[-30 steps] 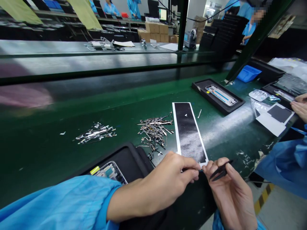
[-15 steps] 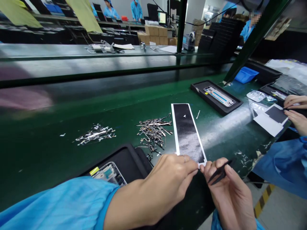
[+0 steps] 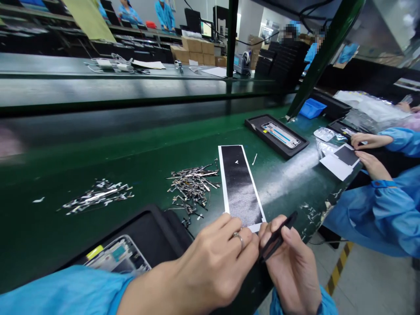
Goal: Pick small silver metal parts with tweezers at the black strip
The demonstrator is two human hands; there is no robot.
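Note:
My left hand (image 3: 223, 258), with a ring on one finger, is closed in a pinch by the near end of a black sheet with white borders (image 3: 241, 188). What its fingertips hold is hidden. Black tweezers (image 3: 278, 236) lie in my right hand (image 3: 292, 267), between thumb and fingers. Both hands' fingertips meet close together at the sheet's near edge. Left of the sheet is a pile of thin, dark and silvery strips (image 3: 193, 183). Behind my left forearm, a phone frame (image 3: 121, 256) with a yellow tab rests in a black tray (image 3: 157, 232).
A second pile of strips (image 3: 98, 194) lies farther left. Beyond the sheet stands another black tray (image 3: 251, 124) holding a phone frame (image 3: 280, 134). At the right, a co-worker's hands (image 3: 370, 153) work over a sheet. A green post (image 3: 323, 61) and shelf edge rise behind.
The camera view has shifted, so most things sit farther left. My left hand has turned, showing more of its back and the ring; both hands stay at the sheet's near edge.

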